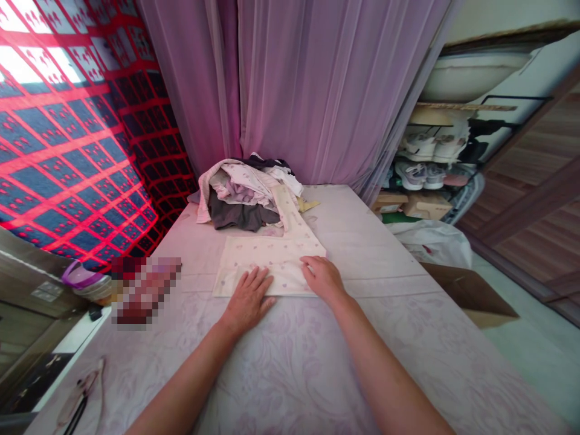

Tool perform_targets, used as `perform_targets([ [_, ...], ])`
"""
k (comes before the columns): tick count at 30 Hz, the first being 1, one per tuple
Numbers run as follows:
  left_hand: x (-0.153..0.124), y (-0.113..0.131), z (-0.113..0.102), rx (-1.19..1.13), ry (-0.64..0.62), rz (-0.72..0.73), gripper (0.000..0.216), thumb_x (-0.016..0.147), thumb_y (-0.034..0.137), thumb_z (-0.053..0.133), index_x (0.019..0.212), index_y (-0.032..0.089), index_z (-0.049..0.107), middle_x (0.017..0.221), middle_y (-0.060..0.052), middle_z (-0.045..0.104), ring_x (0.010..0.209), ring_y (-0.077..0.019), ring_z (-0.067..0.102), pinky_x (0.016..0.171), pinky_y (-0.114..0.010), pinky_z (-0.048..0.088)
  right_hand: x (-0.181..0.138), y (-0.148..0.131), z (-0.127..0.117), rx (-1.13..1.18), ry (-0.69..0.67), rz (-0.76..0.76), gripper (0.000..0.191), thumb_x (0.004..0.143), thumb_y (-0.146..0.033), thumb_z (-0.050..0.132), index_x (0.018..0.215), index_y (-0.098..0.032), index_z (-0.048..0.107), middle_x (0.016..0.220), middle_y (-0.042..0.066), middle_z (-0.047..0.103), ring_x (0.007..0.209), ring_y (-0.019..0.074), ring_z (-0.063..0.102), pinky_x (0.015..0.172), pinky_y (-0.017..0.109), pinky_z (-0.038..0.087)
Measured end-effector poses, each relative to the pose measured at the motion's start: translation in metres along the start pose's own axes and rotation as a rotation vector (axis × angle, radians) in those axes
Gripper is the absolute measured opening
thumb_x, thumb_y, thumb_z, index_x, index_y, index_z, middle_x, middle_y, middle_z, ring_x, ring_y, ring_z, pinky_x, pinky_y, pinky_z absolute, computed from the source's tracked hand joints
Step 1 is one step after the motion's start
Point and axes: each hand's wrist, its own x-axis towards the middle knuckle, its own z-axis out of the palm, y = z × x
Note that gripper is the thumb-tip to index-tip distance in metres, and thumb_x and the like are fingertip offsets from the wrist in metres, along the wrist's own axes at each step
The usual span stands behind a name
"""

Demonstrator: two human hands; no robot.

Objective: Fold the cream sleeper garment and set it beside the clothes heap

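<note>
A cream garment (254, 248) with small scattered prints lies partly folded on the bed, and one long strip of it runs back against the clothes pile. My left hand (249, 297) rests flat on its near part, fingers spread. At the right end of the fold, my right hand (324, 278) has its fingers curled onto the fabric, gripping it; the fingertips are partly hidden. Behind the garment sits a heap of crumpled clothes (240, 187) in pink, white and dark grey.
The patterned bed sheet (290, 362) spreads under everything. A purple curtain (317, 90) hangs behind, and a red and blue cloth (81, 133) at left. Right of the bed stand a shoe rack (421, 154) and an open cardboard box (471, 296). Glasses (81, 393) lie front left.
</note>
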Motion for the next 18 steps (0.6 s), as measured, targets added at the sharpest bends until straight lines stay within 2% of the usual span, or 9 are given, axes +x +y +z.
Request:
perform_targets([
  [2,-0.001,0.0,0.002,0.013,0.01,0.012,0.055,0.092,0.051,0.038,0.136,0.019,0.047,0.146,-0.01,0.043,0.137,-0.0304,0.031,0.111,-0.051,0.027,0.019,-0.014,0.004,-0.052,-0.084,0.051,0.032,0.089,-0.036,0.046,0.113,-0.024,0.064,0.102,0.004,0.07,0.098,0.0193,0.059,0.085,0.029,0.039],
  [5,-0.001,-0.001,0.004,0.021,0.035,0.03,0.055,0.092,0.051,0.038,0.136,0.019,0.047,0.145,-0.01,0.043,0.137,-0.0305,0.032,0.111,-0.051,0.027,0.036,-0.025,0.013,-0.131,-0.156,0.113,0.032,0.088,-0.045,0.048,0.103,-0.024,0.067,0.1,0.005,0.071,0.096,0.02,0.06,0.081,0.03,0.039],
  [11,-0.001,-0.001,0.009,0.036,0.079,0.015,0.061,0.091,0.053,0.039,0.141,0.018,0.041,0.148,-0.012,0.039,0.139,-0.032,0.028,0.11,-0.052,0.028,0.032,-0.018,0.032,-0.244,-0.06,0.147,0.027,0.092,-0.031,0.043,0.09,-0.023,0.069,0.094,0.005,0.072,0.09,0.0178,0.062,0.076,0.028,0.038],
  [14,-0.001,-0.001,0.01,0.027,0.093,0.001,0.065,0.091,0.054,0.038,0.143,0.016,0.036,0.148,-0.012,0.038,0.139,-0.0314,0.028,0.11,-0.051,0.028,0.03,-0.016,0.032,-0.232,-0.054,0.158,0.031,0.094,-0.037,0.041,0.089,-0.022,0.068,0.093,0.005,0.072,0.088,0.0173,0.063,0.074,0.028,0.037],
  [18,-0.001,-0.001,0.01,0.015,0.087,0.007,0.064,0.091,0.054,0.037,0.145,0.019,0.034,0.147,-0.011,0.04,0.138,-0.0297,0.031,0.111,-0.051,0.027,0.033,-0.018,0.026,-0.195,-0.122,0.172,0.038,0.09,-0.053,0.044,0.086,-0.024,0.068,0.089,0.004,0.072,0.085,0.0175,0.064,0.073,0.028,0.038],
])
